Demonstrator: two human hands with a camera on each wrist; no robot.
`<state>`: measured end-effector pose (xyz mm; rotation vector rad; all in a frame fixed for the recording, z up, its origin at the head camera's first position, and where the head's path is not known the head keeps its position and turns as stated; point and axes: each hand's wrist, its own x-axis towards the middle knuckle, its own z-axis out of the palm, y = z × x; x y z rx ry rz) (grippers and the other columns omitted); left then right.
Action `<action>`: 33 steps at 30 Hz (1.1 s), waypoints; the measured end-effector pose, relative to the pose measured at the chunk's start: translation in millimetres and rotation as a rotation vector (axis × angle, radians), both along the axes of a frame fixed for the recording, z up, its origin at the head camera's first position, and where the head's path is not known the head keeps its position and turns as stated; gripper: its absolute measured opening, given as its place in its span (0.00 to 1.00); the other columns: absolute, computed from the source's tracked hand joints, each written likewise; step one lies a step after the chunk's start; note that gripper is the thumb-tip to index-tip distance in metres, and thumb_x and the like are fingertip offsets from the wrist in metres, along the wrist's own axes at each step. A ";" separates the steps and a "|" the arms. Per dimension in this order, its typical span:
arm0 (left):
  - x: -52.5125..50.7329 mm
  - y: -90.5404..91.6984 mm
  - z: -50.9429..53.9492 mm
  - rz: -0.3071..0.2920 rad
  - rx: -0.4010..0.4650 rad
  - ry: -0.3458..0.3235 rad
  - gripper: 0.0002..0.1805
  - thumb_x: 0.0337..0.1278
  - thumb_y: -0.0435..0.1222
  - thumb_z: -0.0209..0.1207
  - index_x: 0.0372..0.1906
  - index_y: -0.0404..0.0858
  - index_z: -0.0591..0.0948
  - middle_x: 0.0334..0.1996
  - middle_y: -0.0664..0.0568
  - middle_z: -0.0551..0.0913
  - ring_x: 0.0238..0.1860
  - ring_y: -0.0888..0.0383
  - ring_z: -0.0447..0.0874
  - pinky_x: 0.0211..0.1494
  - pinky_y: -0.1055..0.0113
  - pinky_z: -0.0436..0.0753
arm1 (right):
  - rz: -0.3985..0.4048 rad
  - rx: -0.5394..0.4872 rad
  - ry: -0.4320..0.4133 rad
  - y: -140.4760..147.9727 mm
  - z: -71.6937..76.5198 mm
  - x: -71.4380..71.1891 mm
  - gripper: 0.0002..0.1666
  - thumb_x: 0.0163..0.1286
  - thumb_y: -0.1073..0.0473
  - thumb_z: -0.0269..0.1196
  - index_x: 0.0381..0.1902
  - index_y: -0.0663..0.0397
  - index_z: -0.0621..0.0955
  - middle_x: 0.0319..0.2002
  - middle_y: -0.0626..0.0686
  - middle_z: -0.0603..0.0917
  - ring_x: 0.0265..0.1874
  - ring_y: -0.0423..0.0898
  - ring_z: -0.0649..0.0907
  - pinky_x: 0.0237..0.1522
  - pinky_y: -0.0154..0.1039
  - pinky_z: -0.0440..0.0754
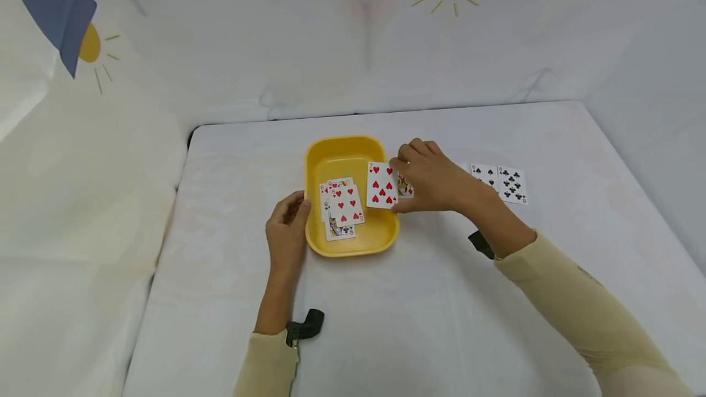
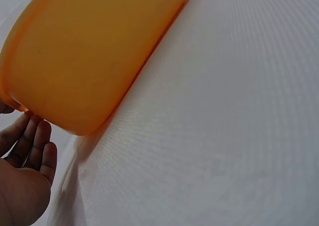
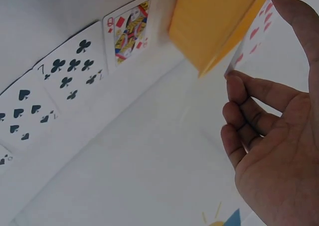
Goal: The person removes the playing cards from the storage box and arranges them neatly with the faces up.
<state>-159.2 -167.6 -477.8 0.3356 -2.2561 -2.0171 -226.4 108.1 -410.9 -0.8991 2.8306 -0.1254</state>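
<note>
Pinching red seven [image 1: 382, 186] — right hand [image 1: 432, 179] half-hides queen [image 1: 406, 187].

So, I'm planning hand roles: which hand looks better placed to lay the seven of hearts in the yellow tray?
Right, I'd judge: the right hand pinches the seven of hearts by the right edge of the yellow tray. The left hand holds the yellow tray at its opposite side.

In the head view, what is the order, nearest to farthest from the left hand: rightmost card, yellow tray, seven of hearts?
1. Yellow tray, touching the left hand.
2. Seven of hearts, in the right hand.
3. Rightmost card, on the table.
</note>
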 end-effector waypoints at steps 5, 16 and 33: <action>0.4 -1.6 2.8 0.000 0.004 -0.006 0.18 0.70 0.36 0.59 0.59 0.32 0.80 0.53 0.44 0.80 0.50 0.59 0.76 0.57 0.72 0.76 | -0.024 -0.021 -0.003 14.4 -1.8 2.1 0.51 0.50 0.32 0.75 0.62 0.59 0.78 0.53 0.56 0.75 0.58 0.54 0.67 0.65 0.54 0.61; -1.6 -7.3 -5.1 0.005 -0.017 -0.027 0.19 0.71 0.37 0.58 0.61 0.33 0.79 0.55 0.46 0.80 0.50 0.58 0.76 0.58 0.71 0.75 | -0.049 -0.026 -0.016 41.3 -14.1 10.3 0.51 0.50 0.35 0.77 0.63 0.61 0.76 0.53 0.56 0.74 0.58 0.55 0.66 0.63 0.55 0.63; -3.3 -13.1 -21.8 0.022 -0.009 0.001 0.19 0.69 0.44 0.60 0.60 0.40 0.81 0.54 0.51 0.80 0.51 0.59 0.76 0.58 0.71 0.75 | 0.026 -0.037 -0.059 40.6 -47.2 26.2 0.48 0.51 0.36 0.76 0.60 0.63 0.78 0.52 0.57 0.75 0.58 0.57 0.67 0.64 0.57 0.63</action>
